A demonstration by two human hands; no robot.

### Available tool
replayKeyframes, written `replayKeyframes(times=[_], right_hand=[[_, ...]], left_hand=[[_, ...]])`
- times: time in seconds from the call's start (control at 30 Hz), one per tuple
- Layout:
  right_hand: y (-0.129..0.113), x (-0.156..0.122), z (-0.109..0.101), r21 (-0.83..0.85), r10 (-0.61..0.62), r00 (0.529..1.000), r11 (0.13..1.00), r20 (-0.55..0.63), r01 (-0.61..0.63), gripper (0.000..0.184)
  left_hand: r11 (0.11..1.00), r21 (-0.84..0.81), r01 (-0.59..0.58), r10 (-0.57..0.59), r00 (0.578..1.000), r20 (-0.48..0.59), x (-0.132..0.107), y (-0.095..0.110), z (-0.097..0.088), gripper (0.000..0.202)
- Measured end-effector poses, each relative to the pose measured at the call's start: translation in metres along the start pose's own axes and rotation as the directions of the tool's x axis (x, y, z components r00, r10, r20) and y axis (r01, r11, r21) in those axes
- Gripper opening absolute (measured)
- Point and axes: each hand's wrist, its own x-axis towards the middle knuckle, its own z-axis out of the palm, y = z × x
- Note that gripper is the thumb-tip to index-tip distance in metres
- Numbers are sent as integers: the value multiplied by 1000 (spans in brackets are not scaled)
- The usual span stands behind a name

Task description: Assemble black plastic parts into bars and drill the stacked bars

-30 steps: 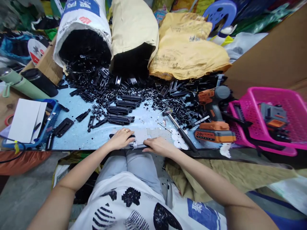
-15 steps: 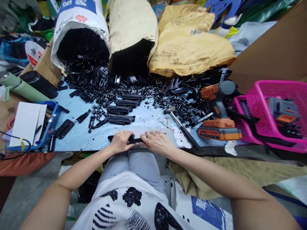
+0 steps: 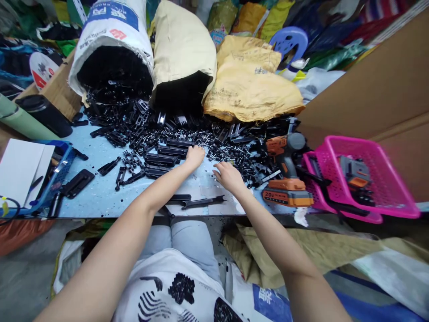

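Observation:
My left hand [image 3: 195, 156] reaches over the far end of the stacked black folding arms [image 3: 163, 159], beside the loose screws [image 3: 197, 136]. Its fingers are bent together, and what they pinch, if anything, is hidden. Lower and to the right, my right hand [image 3: 229, 176] hovers low over the blue tabletop, by the edge of the pile of small black parts [image 3: 246, 156]. Its fingers are slightly bent and apart, with nothing visible in them. Near the front edge lie a long black bar with a forked end [image 3: 204, 202] and a shorter black bar [image 3: 181, 197], untouched.
An orange cordless drill [image 3: 284, 165] stands on the right, beside a pink basket [image 3: 378, 152]. Sacks, including a white one [image 3: 112, 38] and a yellow one [image 3: 251, 85], lie along the back. A blue basket [image 3: 65, 163] and a black tumbler [image 3: 45, 116] are on the left.
Both hands have let go of the black bar at the front edge and moved away from me. The left is now at the screws. The view has shifted; the hammer no longer shows.

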Motion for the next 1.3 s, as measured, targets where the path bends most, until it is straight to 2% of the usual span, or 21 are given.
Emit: replayKeyframes(times=[0.07, 0.17, 0.27, 0.3, 0.33, 0.37, 0.43, 0.47, 0.5, 0.53, 0.57, 0.6, 0.67, 0.77, 0.83, 0.9, 0.97, 1.03, 1.1, 1.2, 1.3], right_hand=[[7, 29, 6, -20, 79, 997, 997, 4, -79, 26], [9, 59, 15, 21, 84, 995, 996, 44, -85, 23], [3, 55, 16, 114, 96, 995, 989, 10, -96, 22], [-1, 46, 14, 238, 121, 992, 965, -20, -113, 22], [-7, 34, 12, 420, 153, 988, 899, -26, -128, 23], [-14, 20, 9, 629, 182, 983, 763, 8, -146, 23], [-33, -6, 4, 925, 176, 968, 304, 181, -229, 25], [-44, -17, 2, 952, 132, 950, 79, 283, -295, 26], [-55, -25, 1, 927, 84, 925, -98, 371, -363, 27], [-64, -31, 1, 882, 53, 898, -224, 436, -415, 28], [-72, -35, 1, 840, 41, 875, -307, 482, -448, 28], [-78, -36, 2, 810, 42, 858, -355, 513, -467, 29], [-85, -37, 5, 791, 79, 839, -391, 539, -471, 31], [-87, -35, 8, 821, 126, 848, -356, 514, -445, 33], [-87, -36, 8, 880, 124, 887, -242, 445, -408, 32], [-88, -39, 6, 951, 126, 943, -19, 308, -309, 28], [-89, -43, 4, 952, 124, 986, 272, 111, -142, 23], [-91, -48, 2, 852, 74, 994, 523, -77, 27, 20], [-91, -53, 2, 727, -31, 982, 667, -188, 160, 20], [-91, -58, 4, 623, -201, 950, 719, -238, 308, 23], [-90, -60, 7, 608, -261, 928, 702, -266, 371, 25]], left_hand=[[1000, 12, -25, 25, 1000, 7, 14, 0, 1, 28], [999, 33, -35, 35, 999, -14, -5, -6, -5, 28], [997, 40, -69, 72, 994, -87, -64, -27, -22, 28], [996, 28, -89, 92, 987, -132, -90, -36, -28, 27], [996, 1, -94, 93, 978, -186, -117, -46, -33, 25], [996, -30, -85, 76, 971, -227, -145, -56, -37, 23], [992, -107, -69, 40, 967, -253, -195, -71, -41, 22], [988, -138, -61, 27, 971, -239, -215, -76, -41, 21], [986, -160, -52, 16, 976, -217, -231, -79, -39, 21], [985, -166, -40, 7, 982, -191, -243, -81, -37, 21], [987, -157, -26, -1, 986, -167, -251, -80, -36, 22], [991, -133, -13, -7, 989, -148, -257, -78, -35, 23], [998, -58, 10, -17, 992, -123, -260, -74, -35, 25], [998, 64, 9, -5, 998, -68, -258, -67, -41, 29], [992, 120, -27, 30, 999, -24, -255, -64, -44, 30], [987, 146, -66, 67, 998, -1, -254, -62, -45, 28], [987, 146, -67, 69, 998, -10, -253, -60, -43, 28], [991, 129, -43, 47, 998, -29, -253, -59, -41, 29], [993, 114, -44, 48, 998, -32, -253, -57, -40, 31], [991, 112, -79, 81, 997, -13, -252, -56, -41, 30], [989, 106, -104, 104, 995, -2, -251, -55, -43, 31]])
